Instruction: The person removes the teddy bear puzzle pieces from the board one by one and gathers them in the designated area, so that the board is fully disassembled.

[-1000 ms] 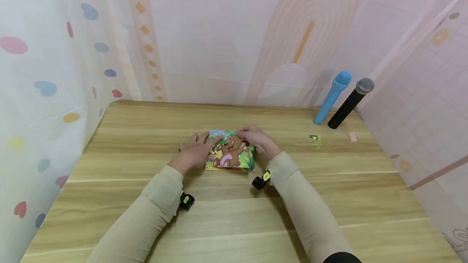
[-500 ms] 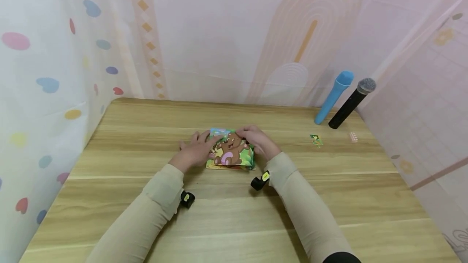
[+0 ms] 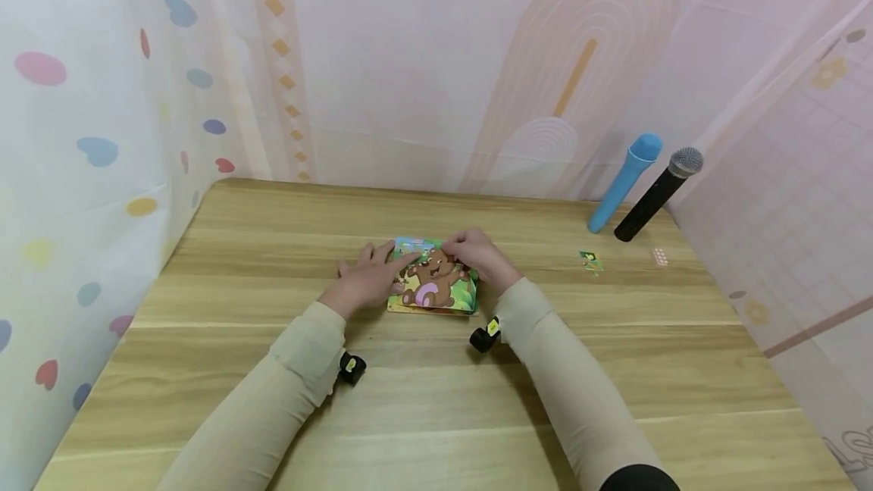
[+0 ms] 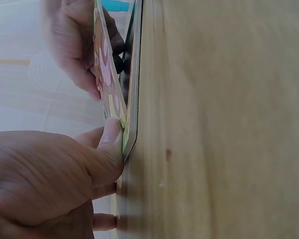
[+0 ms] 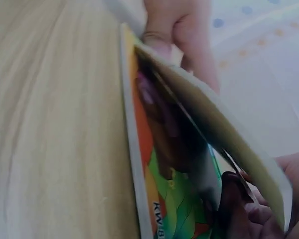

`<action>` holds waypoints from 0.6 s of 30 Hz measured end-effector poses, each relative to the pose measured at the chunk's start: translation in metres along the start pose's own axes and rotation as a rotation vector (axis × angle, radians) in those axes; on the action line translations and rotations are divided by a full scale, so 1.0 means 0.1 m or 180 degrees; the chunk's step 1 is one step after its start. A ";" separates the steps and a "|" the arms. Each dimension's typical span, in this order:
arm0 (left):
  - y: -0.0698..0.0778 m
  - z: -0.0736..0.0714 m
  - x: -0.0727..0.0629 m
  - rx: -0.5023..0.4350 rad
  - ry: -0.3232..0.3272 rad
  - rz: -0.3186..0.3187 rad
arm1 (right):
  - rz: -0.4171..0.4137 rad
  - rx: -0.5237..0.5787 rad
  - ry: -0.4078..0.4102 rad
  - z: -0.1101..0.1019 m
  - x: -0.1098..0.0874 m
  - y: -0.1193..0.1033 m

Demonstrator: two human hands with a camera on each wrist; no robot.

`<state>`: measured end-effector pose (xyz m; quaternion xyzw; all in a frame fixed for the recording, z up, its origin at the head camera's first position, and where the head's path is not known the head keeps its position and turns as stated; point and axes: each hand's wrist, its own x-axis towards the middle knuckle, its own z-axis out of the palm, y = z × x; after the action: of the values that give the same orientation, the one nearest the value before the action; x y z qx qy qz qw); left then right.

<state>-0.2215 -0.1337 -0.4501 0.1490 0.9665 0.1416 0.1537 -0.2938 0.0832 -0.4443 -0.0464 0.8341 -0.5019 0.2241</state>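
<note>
A thin picture panel (image 3: 431, 288) with a cartoon brown bear lies over a colourful picture board (image 3: 430, 312) on the wooden table. Its right side is raised, and a wedge-shaped gap opens between panel and board in both wrist views. My right hand (image 3: 480, 258) pinches the panel's far right corner, fingers reaching beneath it (image 5: 239, 204). At the left edge my left hand (image 3: 364, 279) spreads its fingers towards the table. The left thumb (image 4: 111, 133) presses on the panel's left end, where panel and board meet.
A blue microphone (image 3: 624, 184) and a black microphone (image 3: 656, 199) with a grey head stand at the table's back right. Before them lie a small green picture piece (image 3: 590, 261) and a small pink dotted piece (image 3: 659, 257). A patterned curtain (image 3: 409, 82) rises behind the table.
Both hands keep the same places on the panel. The whole scene has shifted slightly in the head view, and the panel's tilt looks almost unchanged.
</note>
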 end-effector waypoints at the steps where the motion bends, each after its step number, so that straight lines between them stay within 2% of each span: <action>1: 0.00 0.00 0.00 0.0002 -0.0005 -0.0004 | -0.0017 -0.0056 0.0012 0.01 0.00 -0.01; 8: 0.01 -0.01 -0.01 0.0027 -0.0012 0.0024 | 0.0003 -0.0494 0.0169 0.09 0.04 -0.01; 14: 0.00 0.00 0.00 0.0034 -0.0006 0.0030 | -0.0142 -0.0958 0.0227 0.11 0.02 -0.04; 16: -0.01 0.00 0.00 0.0045 -0.0013 0.0034 | -0.0162 -0.0919 0.0141 0.10 0.01 -0.05; 18: -0.01 0.01 0.01 0.0040 -0.0015 0.0027 | -0.0163 -0.0726 0.0034 0.07 0.01 -0.05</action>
<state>-0.2224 -0.1343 -0.4515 0.1543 0.9664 0.1358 0.1545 -0.2926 0.0749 -0.4433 -0.0902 0.8855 -0.4096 0.2000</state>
